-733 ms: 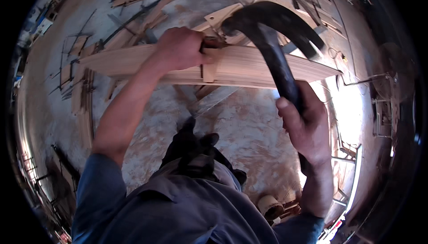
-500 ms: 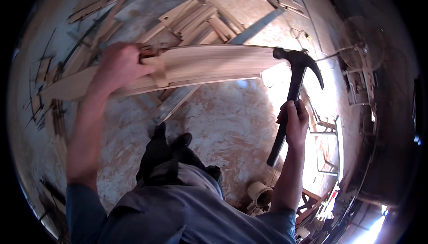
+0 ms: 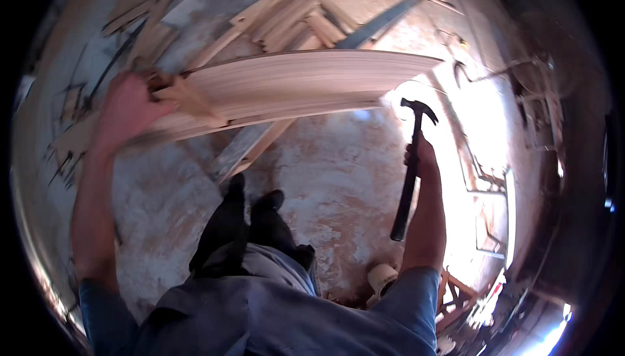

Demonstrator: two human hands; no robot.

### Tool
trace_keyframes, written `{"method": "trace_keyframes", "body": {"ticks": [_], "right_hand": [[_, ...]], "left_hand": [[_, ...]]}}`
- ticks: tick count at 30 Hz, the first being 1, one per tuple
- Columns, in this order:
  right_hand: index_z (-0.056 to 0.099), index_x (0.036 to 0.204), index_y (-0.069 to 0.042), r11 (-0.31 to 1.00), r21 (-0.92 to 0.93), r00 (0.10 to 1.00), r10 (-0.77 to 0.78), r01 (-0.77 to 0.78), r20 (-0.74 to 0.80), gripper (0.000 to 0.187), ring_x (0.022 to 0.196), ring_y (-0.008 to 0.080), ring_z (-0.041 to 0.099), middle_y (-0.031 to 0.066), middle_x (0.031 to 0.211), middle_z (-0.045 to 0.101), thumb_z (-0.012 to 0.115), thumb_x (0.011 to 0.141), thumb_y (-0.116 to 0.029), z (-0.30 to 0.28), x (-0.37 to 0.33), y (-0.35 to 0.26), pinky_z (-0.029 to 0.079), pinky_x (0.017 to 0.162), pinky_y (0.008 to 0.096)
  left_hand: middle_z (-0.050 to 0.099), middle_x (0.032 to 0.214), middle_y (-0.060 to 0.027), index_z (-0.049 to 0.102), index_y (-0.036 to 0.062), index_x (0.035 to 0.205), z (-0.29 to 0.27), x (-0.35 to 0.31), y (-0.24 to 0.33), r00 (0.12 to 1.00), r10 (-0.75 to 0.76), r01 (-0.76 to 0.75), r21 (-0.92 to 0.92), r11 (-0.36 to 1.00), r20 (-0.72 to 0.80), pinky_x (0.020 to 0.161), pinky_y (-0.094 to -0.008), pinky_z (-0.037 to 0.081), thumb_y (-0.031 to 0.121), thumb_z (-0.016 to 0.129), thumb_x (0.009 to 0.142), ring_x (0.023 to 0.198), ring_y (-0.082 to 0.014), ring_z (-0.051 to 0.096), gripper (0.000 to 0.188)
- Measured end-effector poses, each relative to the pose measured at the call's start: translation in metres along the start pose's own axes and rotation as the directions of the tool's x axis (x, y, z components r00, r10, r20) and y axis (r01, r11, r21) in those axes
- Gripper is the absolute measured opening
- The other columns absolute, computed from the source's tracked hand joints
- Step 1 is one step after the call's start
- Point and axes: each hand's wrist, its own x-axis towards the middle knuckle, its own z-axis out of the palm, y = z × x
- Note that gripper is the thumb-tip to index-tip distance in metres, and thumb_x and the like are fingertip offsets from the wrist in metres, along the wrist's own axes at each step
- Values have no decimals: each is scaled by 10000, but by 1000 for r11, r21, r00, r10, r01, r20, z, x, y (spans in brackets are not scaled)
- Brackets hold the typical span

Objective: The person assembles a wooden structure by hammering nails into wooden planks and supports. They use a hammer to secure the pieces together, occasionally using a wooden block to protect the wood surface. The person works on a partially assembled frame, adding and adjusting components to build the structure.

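Observation:
My right hand (image 3: 425, 155) is wrapped round the handle of a black claw hammer (image 3: 407, 193). The hammer stands head up, right of a long, wide wooden board (image 3: 293, 79) and apart from it. Toward the board's left end, my left hand (image 3: 129, 105) is closed on a small light wooden piece (image 3: 197, 103), which lies slanted across the board's face. Something darker brown shows beside the fingers, too blurred to name. The board runs across in front of me, its right end cut at a slant.
Several loose planks (image 3: 280, 21) lie on the floor beyond the board. A grey-faced beam (image 3: 377, 24) angles out past its far edge, and another timber (image 3: 257, 148) sticks out below. A whitish bucket (image 3: 381, 276) stands by my right elbow; metal frames (image 3: 488, 190) are at the right.
My left hand and the wooden piece have shifted left, and the piece is now more slanted. The hammer's head has dropped lower and away from the board.

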Motion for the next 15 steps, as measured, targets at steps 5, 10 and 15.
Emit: {"method": "trace_keyframes", "body": {"ticks": [5, 10, 15], "right_hand": [[518, 1006, -121, 978, -181, 986, 121, -100, 111, 407, 516, 163, 500, 21, 695, 505, 408, 1025, -513, 27, 20, 4, 449, 455, 336], [477, 1018, -139, 982, -147, 991, 126, -119, 39, 376, 510, 159, 489, 18, 696, 506, 387, 1035, -504, 23, 24, -4, 432, 458, 345], [475, 970, -164, 959, -260, 981, 148, -111, 127, 361, 494, 145, 476, 5, 657, 483, 395, 1033, -510, 21, 21, -13, 422, 442, 326]], "left_hand": [[701, 837, -166, 722, 47, 961, 2, 0, -14, 1000, -13, 13, 84, 996, 1, 699, -398, 525, 292, 801, 637, 754, -343, 676, 414], [708, 830, -159, 728, 57, 981, 3, -5, -8, 993, 72, -70, 31, 997, -90, 693, -387, 524, 272, 823, 632, 740, -329, 679, 421], [701, 914, -146, 758, 91, 1000, -5, -4, 1, 999, -45, 45, 6, 999, 0, 768, -412, 506, 355, 778, 672, 803, -349, 647, 421]]}}
